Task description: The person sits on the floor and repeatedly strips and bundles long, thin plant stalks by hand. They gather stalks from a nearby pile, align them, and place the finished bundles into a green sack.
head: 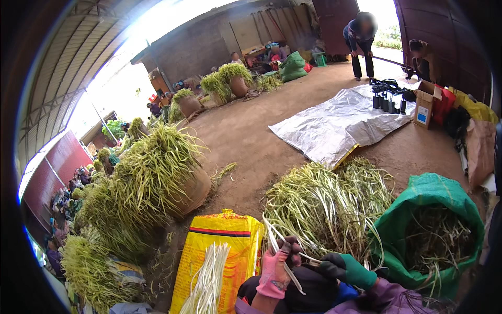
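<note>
My left hand (pixel 276 267), in a pink glove with dark fingertips, is closed around a few long white plant stalks (pixel 273 235). To its right, my right hand (pixel 347 270), in a green glove with dark fingers, pinches the end of a thin stalk that runs between both hands. Beyond the hands lies a large heap of unpeeled stalks (pixel 313 200) with pale stems and yellow-green leaves. A bundle of clean white stalks (pixel 208 278) rests on a yellow printed sack (pixel 239 231) at the left. An open green woven sack (pixel 427 188) at the right holds dry trimmings (pixel 435 239).
Tall baskets (pixel 196 192) packed with leafy stalks line the left side. A silver sheet (pixel 325 121) carries black devices (pixel 388 102), with a cardboard box (pixel 425 106) beside it. A person (pixel 359 43) bends forward near the doorway; another crouches at the right. More people sit farther off.
</note>
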Demonstrator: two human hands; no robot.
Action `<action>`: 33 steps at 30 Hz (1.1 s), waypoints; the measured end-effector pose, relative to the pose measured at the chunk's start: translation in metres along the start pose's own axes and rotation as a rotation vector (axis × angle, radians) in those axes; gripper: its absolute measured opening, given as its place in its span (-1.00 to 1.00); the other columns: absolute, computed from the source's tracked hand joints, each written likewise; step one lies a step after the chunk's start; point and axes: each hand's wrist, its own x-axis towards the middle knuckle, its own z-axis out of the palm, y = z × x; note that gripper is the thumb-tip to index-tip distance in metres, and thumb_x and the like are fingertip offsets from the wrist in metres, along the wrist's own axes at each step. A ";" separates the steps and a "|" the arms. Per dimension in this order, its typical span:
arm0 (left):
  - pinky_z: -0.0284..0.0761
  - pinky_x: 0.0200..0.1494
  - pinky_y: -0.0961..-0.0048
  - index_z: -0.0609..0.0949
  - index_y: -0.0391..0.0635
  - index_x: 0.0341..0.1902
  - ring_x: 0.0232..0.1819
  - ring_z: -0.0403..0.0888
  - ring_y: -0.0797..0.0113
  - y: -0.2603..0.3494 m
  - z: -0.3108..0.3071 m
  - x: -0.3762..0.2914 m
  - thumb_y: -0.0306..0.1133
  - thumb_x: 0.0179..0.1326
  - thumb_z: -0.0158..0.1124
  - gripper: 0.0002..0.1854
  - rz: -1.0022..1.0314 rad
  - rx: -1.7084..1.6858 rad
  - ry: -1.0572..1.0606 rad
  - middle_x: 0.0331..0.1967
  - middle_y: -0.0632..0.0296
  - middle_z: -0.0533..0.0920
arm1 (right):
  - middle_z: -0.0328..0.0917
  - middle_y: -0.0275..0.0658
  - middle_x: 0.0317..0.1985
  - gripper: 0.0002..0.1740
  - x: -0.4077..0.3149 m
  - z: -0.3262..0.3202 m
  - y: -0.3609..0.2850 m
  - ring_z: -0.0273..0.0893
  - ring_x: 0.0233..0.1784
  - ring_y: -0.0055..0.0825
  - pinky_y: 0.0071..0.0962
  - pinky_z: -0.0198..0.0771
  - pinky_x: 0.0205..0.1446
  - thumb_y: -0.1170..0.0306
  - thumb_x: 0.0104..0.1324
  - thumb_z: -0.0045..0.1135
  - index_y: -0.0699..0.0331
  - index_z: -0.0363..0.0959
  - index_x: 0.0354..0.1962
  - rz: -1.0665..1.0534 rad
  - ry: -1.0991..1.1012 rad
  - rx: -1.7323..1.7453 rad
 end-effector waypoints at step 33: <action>0.64 -0.21 0.48 0.52 -0.23 0.16 -0.25 0.64 0.32 -0.021 0.023 0.016 -0.28 0.32 0.25 -0.59 0.025 -0.012 0.109 -0.05 0.08 0.62 | 0.58 -0.29 -0.29 -0.69 -0.021 0.010 0.022 0.49 -0.18 -0.64 -0.55 0.42 -0.07 0.29 0.44 0.07 0.36 0.47 -0.01 -0.034 0.144 0.087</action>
